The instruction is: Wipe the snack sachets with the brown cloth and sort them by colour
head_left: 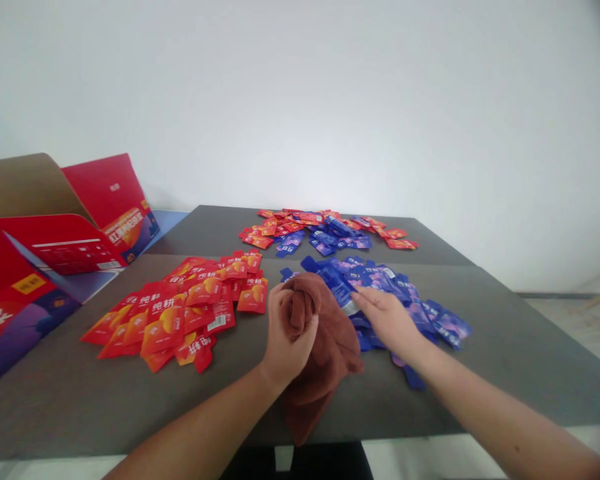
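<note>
A bunched brown towel (pixel 325 360) is gripped in a person's left hand (pixel 291 331) at the near centre of a dark grey tabletop (pixel 55 407). The fingers (pixel 304 333) curl tightly around a gathered fold, and the rest of the cloth drapes toward the near edge. The right hand (pixel 387 323) reaches in beside it, its fingers (pixel 365 308) extended and slightly spread, close to a blue sachet (pixel 337 287) lying against the towel; whether they pinch it or only touch it cannot be told from this view. More blue sachets (pixel 380 277) lie in a loose heap under and beyond that hand, right of the towel. To the left, a pile of red sachets (pixel 190 313) with an orange motif and Chinese lettering lies just apart from the left hand. Farther back, a mixed heap of red and blue sachets (pixel 325 230) sits on the far part of the tabletop. Opened red cartons (pixel 65 247) stand at its left side, before a white wall (pixel 300 100).
</note>
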Action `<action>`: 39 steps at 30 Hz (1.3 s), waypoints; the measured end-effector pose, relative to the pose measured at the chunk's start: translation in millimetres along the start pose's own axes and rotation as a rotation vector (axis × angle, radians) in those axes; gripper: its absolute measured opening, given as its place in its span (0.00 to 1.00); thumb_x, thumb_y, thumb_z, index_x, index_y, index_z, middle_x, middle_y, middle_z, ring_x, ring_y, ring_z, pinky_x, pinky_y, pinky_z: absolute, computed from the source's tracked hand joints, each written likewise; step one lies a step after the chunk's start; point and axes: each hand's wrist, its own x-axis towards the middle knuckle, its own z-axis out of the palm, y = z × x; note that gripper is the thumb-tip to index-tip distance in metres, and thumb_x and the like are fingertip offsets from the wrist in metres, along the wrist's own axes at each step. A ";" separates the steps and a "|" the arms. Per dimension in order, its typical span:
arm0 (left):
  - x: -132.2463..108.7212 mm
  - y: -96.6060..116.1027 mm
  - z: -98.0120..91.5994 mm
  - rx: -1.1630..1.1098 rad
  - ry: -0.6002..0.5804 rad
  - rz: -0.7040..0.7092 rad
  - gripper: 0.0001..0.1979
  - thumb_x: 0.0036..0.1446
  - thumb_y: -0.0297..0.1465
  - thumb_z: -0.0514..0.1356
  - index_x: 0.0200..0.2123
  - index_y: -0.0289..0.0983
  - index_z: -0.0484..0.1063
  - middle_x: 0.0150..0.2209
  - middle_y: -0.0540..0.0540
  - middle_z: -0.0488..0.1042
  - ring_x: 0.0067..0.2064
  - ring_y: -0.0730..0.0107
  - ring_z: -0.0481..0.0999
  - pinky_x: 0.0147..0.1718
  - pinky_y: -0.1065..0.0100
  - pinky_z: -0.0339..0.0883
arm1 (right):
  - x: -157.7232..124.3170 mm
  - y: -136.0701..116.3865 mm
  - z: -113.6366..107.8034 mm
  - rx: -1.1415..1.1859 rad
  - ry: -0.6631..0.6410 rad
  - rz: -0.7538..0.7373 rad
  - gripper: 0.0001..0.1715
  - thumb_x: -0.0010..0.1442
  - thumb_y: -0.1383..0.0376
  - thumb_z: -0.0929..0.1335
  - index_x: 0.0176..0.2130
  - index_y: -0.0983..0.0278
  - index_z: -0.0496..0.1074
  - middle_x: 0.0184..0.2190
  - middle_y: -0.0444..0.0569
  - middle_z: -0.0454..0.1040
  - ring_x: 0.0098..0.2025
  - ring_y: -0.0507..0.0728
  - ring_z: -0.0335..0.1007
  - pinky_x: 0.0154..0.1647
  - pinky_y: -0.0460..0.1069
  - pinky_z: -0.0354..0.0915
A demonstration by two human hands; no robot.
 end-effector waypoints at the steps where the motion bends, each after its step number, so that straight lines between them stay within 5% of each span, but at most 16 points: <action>1: -1.4 3.4 -0.3 0.029 -0.027 0.032 0.17 0.49 0.22 0.59 0.43 0.40 0.62 0.47 0.44 0.64 0.52 0.60 0.66 0.54 0.57 0.60 | -12.4 -12.1 8.0 0.053 -0.007 -0.007 0.20 0.66 0.59 0.58 0.38 0.62 0.77 0.34 0.46 0.79 0.36 0.57 0.75 0.38 0.48 0.67; 4: -6.9 10.6 0.1 0.096 -0.299 0.101 0.19 0.43 0.19 0.60 0.40 0.40 0.64 0.45 0.45 0.66 0.49 0.61 0.68 0.51 0.60 0.63 | -32.6 -35.4 18.3 0.119 0.105 0.024 0.18 0.66 0.61 0.59 0.42 0.62 0.76 0.36 0.46 0.79 0.38 0.57 0.74 0.38 0.48 0.66; 7: -11.1 8.9 3.6 0.122 -0.552 0.105 0.16 0.42 0.19 0.60 0.36 0.40 0.66 0.44 0.45 0.68 0.48 0.60 0.69 0.49 0.59 0.64 | -37.2 -44.9 7.7 0.161 0.330 0.059 0.18 0.66 0.58 0.60 0.36 0.63 0.76 0.28 0.44 0.76 0.30 0.54 0.70 0.31 0.46 0.63; 10: -13.2 -0.4 10.8 -0.019 -0.397 -0.070 0.14 0.47 0.21 0.59 0.38 0.40 0.65 0.43 0.45 0.70 0.47 0.61 0.71 0.49 0.58 0.65 | -42.4 -50.8 -2.1 0.180 0.427 0.053 0.18 0.65 0.58 0.61 0.34 0.63 0.75 0.24 0.43 0.74 0.26 0.53 0.67 0.28 0.45 0.61; 13: -16.3 -6.5 15.3 -0.251 -0.268 -0.265 0.17 0.52 0.26 0.58 0.46 0.40 0.62 0.42 0.44 0.71 0.45 0.61 0.74 0.46 0.57 0.68 | -47.9 -50.3 7.3 0.082 0.260 -0.010 0.18 0.66 0.59 0.61 0.34 0.62 0.76 0.25 0.44 0.75 0.27 0.53 0.70 0.28 0.45 0.61; 16: -19.4 -1.7 12.1 -0.300 -0.456 -0.218 0.21 0.50 0.24 0.59 0.48 0.40 0.62 0.43 0.44 0.72 0.47 0.60 0.73 0.48 0.56 0.67 | -42.3 -34.0 19.5 -0.195 0.240 -0.019 0.20 0.66 0.60 0.58 0.37 0.63 0.76 0.28 0.49 0.78 0.30 0.56 0.73 0.31 0.47 0.61; 19: -18.7 7.3 6.1 -0.195 -0.615 -0.020 0.21 0.43 0.20 0.60 0.42 0.39 0.67 0.44 0.44 0.70 0.49 0.59 0.71 0.51 0.58 0.64 | -26.2 -6.4 7.2 -0.385 0.348 0.155 0.24 0.67 0.57 0.56 0.37 0.63 0.77 0.27 0.53 0.78 0.29 0.59 0.73 0.29 0.49 0.59; 21: -16.0 9.7 4.4 -0.149 -0.551 0.013 0.19 0.41 0.19 0.60 0.39 0.39 0.67 0.44 0.44 0.68 0.48 0.60 0.70 0.51 0.58 0.63 | -16.5 10.8 -12.8 -0.443 0.458 0.258 0.26 0.67 0.56 0.55 0.41 0.63 0.77 0.31 0.55 0.79 0.31 0.60 0.74 0.30 0.49 0.59; 24: -10.9 5.8 5.9 -0.151 -0.281 -0.128 0.15 0.46 0.21 0.59 0.39 0.39 0.65 0.41 0.46 0.68 0.46 0.63 0.69 0.51 0.59 0.62 | -11.7 28.6 -36.4 -0.618 0.579 0.234 0.26 0.68 0.58 0.54 0.50 0.66 0.73 0.40 0.59 0.79 0.39 0.62 0.74 0.38 0.51 0.61; 27: -7.5 -0.5 7.9 -0.176 -0.102 -0.291 0.12 0.50 0.23 0.59 0.38 0.38 0.65 0.39 0.49 0.68 0.45 0.65 0.70 0.49 0.62 0.62 | -17.9 39.0 -32.6 -0.837 0.391 0.072 0.21 0.67 0.65 0.56 0.50 0.66 0.73 0.46 0.58 0.77 0.45 0.62 0.72 0.51 0.55 0.58; 31: -7.9 0.5 8.2 -0.162 -0.102 -0.325 0.11 0.50 0.23 0.59 0.38 0.38 0.65 0.39 0.49 0.67 0.45 0.66 0.69 0.48 0.63 0.62 | -29.7 45.6 -9.2 -0.881 0.121 0.011 0.17 0.65 0.60 0.61 0.44 0.64 0.74 0.43 0.56 0.79 0.42 0.62 0.73 0.55 0.58 0.53; 39: -13.5 2.4 11.3 -0.143 -0.158 -0.277 0.13 0.49 0.20 0.58 0.38 0.38 0.64 0.39 0.49 0.67 0.44 0.67 0.69 0.49 0.63 0.61 | -1.8 39.5 -30.6 -0.786 0.252 -0.016 0.21 0.67 0.55 0.60 0.45 0.66 0.74 0.43 0.56 0.78 0.44 0.62 0.73 0.49 0.54 0.59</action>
